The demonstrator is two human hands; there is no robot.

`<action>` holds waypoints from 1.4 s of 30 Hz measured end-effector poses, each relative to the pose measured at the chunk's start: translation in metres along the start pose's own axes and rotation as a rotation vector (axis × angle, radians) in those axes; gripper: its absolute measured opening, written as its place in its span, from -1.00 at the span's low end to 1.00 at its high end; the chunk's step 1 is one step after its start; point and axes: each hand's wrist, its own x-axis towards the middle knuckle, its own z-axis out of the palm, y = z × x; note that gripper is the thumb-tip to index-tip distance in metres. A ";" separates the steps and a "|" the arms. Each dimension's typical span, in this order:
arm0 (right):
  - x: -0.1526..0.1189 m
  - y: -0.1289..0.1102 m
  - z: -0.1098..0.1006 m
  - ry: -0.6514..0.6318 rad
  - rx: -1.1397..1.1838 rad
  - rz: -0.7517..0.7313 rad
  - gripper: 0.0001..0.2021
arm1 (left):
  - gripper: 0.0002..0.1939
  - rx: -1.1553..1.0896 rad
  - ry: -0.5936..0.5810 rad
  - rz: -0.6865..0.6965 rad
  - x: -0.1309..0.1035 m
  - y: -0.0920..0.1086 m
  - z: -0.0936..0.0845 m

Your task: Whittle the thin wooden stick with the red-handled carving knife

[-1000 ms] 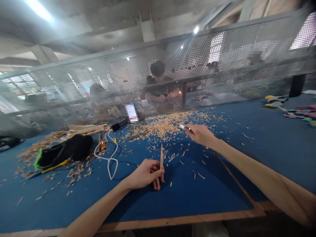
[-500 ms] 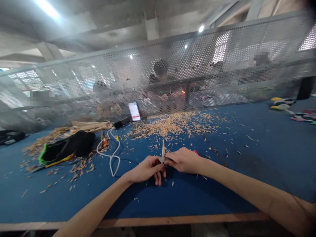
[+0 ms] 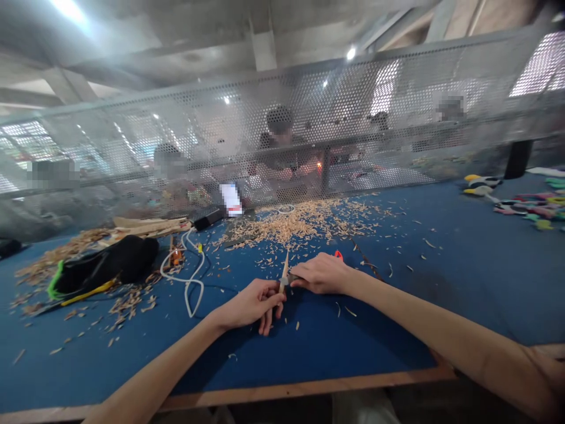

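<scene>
My left hand point(image 3: 256, 303) is closed on a slim pale stick of wood point(image 3: 285, 264), whose pointed end sticks up and away from me. In my right hand point(image 3: 320, 273) is a small knife point(image 3: 285, 281); its short grey blade lies across the wood just above my left fingers. The knife's handle is mostly hidden under the right fingers. Both hands are close together over the front middle of the blue table point(image 3: 339, 347). Just behind my right hand, a small red thing point(image 3: 338, 255) shows in part.
Wood shavings point(image 3: 300, 221) are heaped beyond my hands. To the left lie a black pouch point(image 3: 128, 259), a yellow-handled tool point(image 3: 90, 292) and a white cable point(image 3: 193, 280). A phone point(image 3: 231, 200) leans near the perforated metal screen point(image 3: 353, 129); people sit behind it. Painted bird figures point(image 3: 481, 185) stand right.
My right hand and the knife have shifted slightly away from my left hand, baring more of the wood. The whole view has swung a little to the right.
</scene>
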 end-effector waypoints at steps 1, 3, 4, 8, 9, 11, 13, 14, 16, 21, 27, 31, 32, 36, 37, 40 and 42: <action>0.001 0.001 0.002 0.009 0.004 -0.002 -0.59 | -0.41 -0.009 0.004 -0.003 0.000 0.000 0.000; 0.005 0.002 0.006 0.023 0.017 -0.007 -0.59 | -0.40 -0.042 0.012 -0.003 0.001 0.001 -0.001; 0.007 0.005 0.009 0.029 0.024 -0.013 -0.59 | -0.40 -0.059 0.018 0.000 0.001 0.001 -0.001; 0.004 0.038 0.013 0.125 0.042 0.152 -0.58 | -0.40 -0.053 -0.026 -0.032 -0.003 0.002 -0.001; -0.001 0.053 0.012 0.175 0.040 0.263 -0.58 | -0.41 -0.041 -0.039 -0.044 -0.004 0.002 -0.001; -0.015 0.084 0.009 0.250 0.037 0.452 -0.58 | -0.41 -0.039 -0.048 -0.051 -0.005 0.000 0.000; -0.030 0.109 0.006 0.309 0.022 0.595 -0.56 | -0.40 -0.074 -0.045 -0.033 -0.004 -0.001 0.000; -0.035 0.116 0.005 0.320 0.022 0.638 -0.56 | -0.40 -0.095 -0.050 -0.020 -0.004 -0.001 -0.001; -0.037 0.118 0.006 0.315 0.038 0.662 -0.56 | -0.40 -0.127 -0.055 0.015 -0.002 -0.001 -0.002; -0.014 0.062 0.010 0.284 0.103 0.438 -0.59 | -0.43 -0.161 -0.067 0.059 -0.001 0.000 -0.004; 0.004 -0.019 0.006 0.116 0.184 0.107 -0.65 | -0.49 -0.145 -0.064 0.094 0.001 -0.008 -0.003; 0.005 -0.030 0.005 0.035 0.193 0.079 -0.66 | -0.53 -0.119 -0.088 0.124 0.003 -0.013 -0.002; 0.005 -0.029 0.005 0.023 0.198 0.078 -0.66 | -0.53 -0.116 -0.089 0.126 0.003 -0.013 -0.002; 0.007 -0.028 0.005 -0.016 0.196 0.074 -0.65 | -0.50 -0.095 -0.082 0.127 0.003 -0.013 -0.001; 0.007 -0.028 0.005 -0.026 0.190 0.074 -0.65 | -0.49 -0.094 -0.086 0.129 0.002 -0.012 -0.002; 0.007 -0.025 0.003 -0.038 0.187 0.059 -0.65 | -0.49 -0.100 -0.120 0.124 0.001 -0.008 -0.005; 0.006 -0.021 0.001 -0.030 0.195 0.039 -0.66 | -0.52 -0.100 -0.147 0.111 -0.001 -0.006 -0.007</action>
